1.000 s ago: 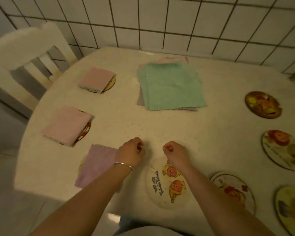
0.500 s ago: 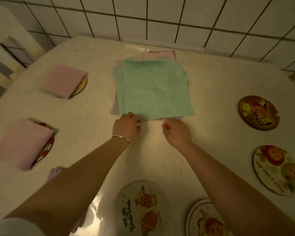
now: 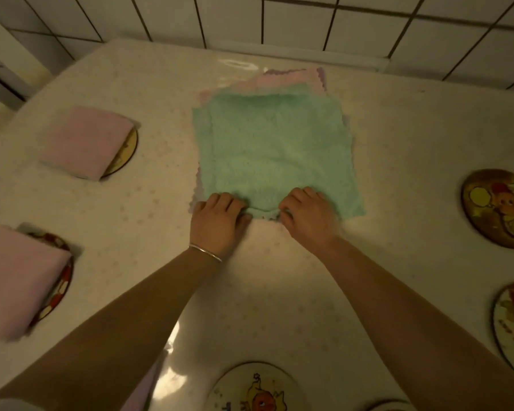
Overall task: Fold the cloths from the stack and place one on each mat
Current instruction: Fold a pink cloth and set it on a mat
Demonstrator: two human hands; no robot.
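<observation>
Left hand and right hand, each grip pinched narrow on the green cloth's near edge, atop the stack toward the table's far edge

You face a pale, glossy table — its far edge meets a white tiled wall with dark grout. Beyond its left edge, a white chair — partly visible.
</observation>
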